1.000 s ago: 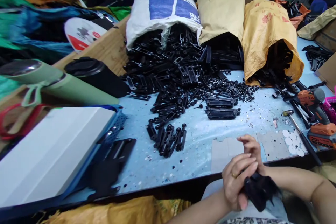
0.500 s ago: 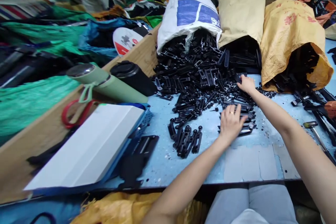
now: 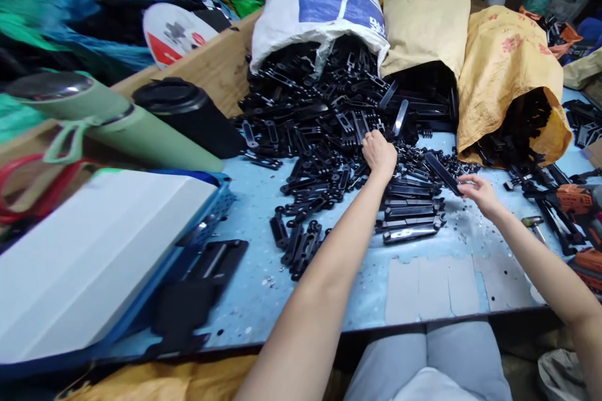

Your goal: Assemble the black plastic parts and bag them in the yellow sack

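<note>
My right hand point(image 3: 480, 195) pinches one end of a flat black plastic bar point(image 3: 443, 173), which points up and left over the small parts. My left hand point(image 3: 380, 155) reaches into the heap of black slotted parts point(image 3: 324, 119); its fingers are curled and their tips hidden, so what they grip cannot be made out. Below the hands, several long black bars point(image 3: 409, 233) lie side by side in a row. Small screws and fittings point(image 3: 418, 160) are scattered between the hands. A group of short black link pieces point(image 3: 301, 247) lies left of my left forearm.
A white sack point(image 3: 329, 6), a tan sack point(image 3: 426, 9) and a yellow sack point(image 3: 510, 69) stand at the back, spilling black parts. On the left are a green tumbler point(image 3: 141, 128), a black cup point(image 3: 188, 116) and a white-topped tray point(image 3: 108, 250). An orange power drill point(image 3: 576, 199) lies right.
My left hand has moved from the row of bars up to the heap. My right hand has come back toward me, now with a flat black bar. The view has shifted right.
</note>
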A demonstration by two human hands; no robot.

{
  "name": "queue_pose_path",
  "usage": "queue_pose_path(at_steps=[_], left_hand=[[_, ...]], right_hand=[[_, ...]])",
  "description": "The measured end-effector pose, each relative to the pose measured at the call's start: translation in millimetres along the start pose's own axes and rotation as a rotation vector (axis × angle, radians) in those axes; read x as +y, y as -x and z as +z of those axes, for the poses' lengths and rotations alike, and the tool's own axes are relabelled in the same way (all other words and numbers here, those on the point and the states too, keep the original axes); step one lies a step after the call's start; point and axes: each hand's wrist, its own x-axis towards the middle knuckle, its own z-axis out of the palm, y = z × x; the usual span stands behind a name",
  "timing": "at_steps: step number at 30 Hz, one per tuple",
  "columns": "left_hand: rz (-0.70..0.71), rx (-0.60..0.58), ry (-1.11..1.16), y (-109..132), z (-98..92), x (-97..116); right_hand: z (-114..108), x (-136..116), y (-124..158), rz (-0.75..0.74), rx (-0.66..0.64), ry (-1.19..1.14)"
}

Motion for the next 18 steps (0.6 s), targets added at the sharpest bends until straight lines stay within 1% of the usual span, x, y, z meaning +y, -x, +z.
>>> queue_pose_path(at_steps=[1, 2, 4, 6, 7, 8, 9, 10, 11, 12, 13, 14, 15, 16, 17, 18], left_hand=[[-0.042, 0.038, 0.004, 10.3, -6.1, 1.5], [-0.046, 0.042, 0.005, 22.5, -13.1, 2.4], [-0.054, -0.001, 0.088, 53.1, -28.3, 2.6], [-0.055, -0.089, 0.21, 90.5, -42.1, 1.0], [-0.05, -0.139, 0.27, 110.8, -47.4, -0.2], [-0.043, -0.187, 0.319, 131.5, -51.4, -1.4], [-0.037, -0.227, 0.357, 151.9, -54.0, -2.3], [-0.032, -0.259, 0.385, 171.4, -55.4, -2.6], [-0.029, -0.285, 0.403, 189.6, -55.7, -2.2], [-0.028, -0.306, 0.416, 206.0, -55.1, -1.0], [-0.029, -0.323, 0.422, 220.4, -54.1, 1.0], [-0.03, -0.335, 0.425, 232.8, -53.0, 3.7], [-0.032, -0.34, 0.426, 243.1, -52.0, 6.7], [-0.034, -0.338, 0.431, 251.5, -51.4, 9.8], [-0.035, -0.331, 0.441, 258.4, -51.2, 12.6], [-0.036, -0.321, 0.455, 264.0, -51.5, 15.0]], right_hand=[[-6.6, 5.5, 27.6, -0.022, -0.046, 0.027], [-12.5, 10.2, 54.3, -0.053, -0.093, 0.073], [-23.8, 16.5, 101.2, -0.123, -0.208, 0.202], [-35.8, 18.8, 134.5, -0.201, -0.371, 0.378], [-41.6, 18.9, 145.2, -0.249, -0.454, 0.483], [-46.6, 18.7, 152.1, -0.298, -0.498, 0.598], [-50.0, 18.4, 155.8, -0.335, -0.473, 0.724], [-51.0, 18.0, 157.1, -0.34, -0.374, 0.855], [-48.6, 17.7, 156.7, -0.293, -0.222, 0.978], [-42.7, 17.4, 155.4, -0.196, -0.066, 1.077], [-33.1, 16.9, 153.9, -0.075, 0.054, 1.149], [-20.7, 16.3, 152.5, 0.043, 0.119, 1.198], [-6.5, 15.3, 151.4, 0.13, 0.123, 1.225], [7.9, 14.0, 150.9, 0.174, 0.099, 1.234], [21.2, 12.3, 150.9, 0.177, 0.072, 1.229], [32.2, 10.4, 151.5, 0.15, 0.062, 1.218]])
